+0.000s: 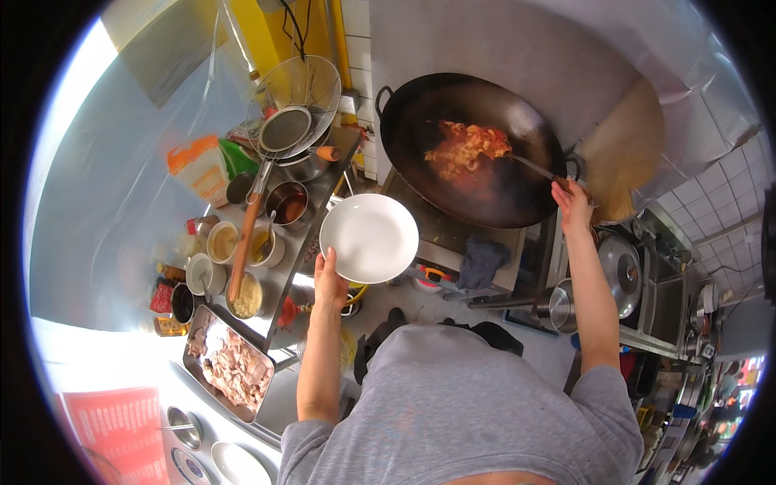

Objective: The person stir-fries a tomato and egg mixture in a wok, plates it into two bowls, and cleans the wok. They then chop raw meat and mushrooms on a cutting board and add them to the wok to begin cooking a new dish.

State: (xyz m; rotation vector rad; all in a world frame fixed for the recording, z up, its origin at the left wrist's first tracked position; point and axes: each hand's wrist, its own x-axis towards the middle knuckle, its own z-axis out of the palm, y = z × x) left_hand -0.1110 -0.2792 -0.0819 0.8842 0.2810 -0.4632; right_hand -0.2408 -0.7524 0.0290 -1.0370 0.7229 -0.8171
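Observation:
A white round plate [369, 238] is gripped at its near left rim by my left hand [330, 284]; no food shows on it. My right hand [573, 203] is closed around the wooden handle of a metal spatula [536, 168]. The blade reaches into a large dark wok [515, 209] and is partly hidden by food. Reddish-orange stir-fried food [470, 148], perhaps egg and tomato, lies in the wok's middle with some haze over it. The plate is held apart from the wok, to its lower left.
Left of me, a metal counter holds seasoning containers [222, 241], a wood-handled strainer [285, 129] and a metal tray [259, 412] of pale raw-looking meat. A dark cloth [483, 262] hangs at the stove front. At right are a saucepan [559, 308] and a domed lid [618, 276].

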